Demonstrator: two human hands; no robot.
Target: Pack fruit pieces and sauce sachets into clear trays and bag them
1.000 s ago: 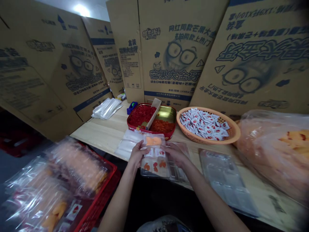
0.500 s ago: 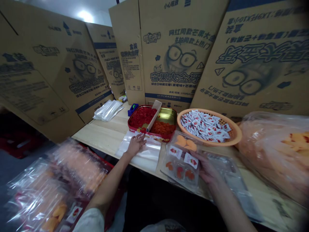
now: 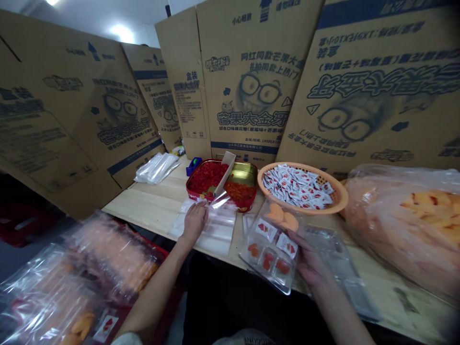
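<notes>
My right hand grips the right edge of a clear plastic tray, tilted above the table. Its compartments hold orange candy pieces, two white sachets and small red and orange gummies. My left hand is closed at the upper edge of a flat clear plastic bag, whose edge is lifted and shines. More flat bags lie beneath it on the table. Just behind stands a red tin with red and orange bits, split by a cardboard strip.
An orange basket of sachets stands behind the tray. Empty trays lie to the right, beside a big bag of orange candy. Filled packs are piled at lower left. Bags, a blue tape dispenser and cardboard boxes stand behind.
My left hand has gone from lying on the bags to lifting one bag's edge. The tray in my right hand has risen and tilted off the trays under it.
</notes>
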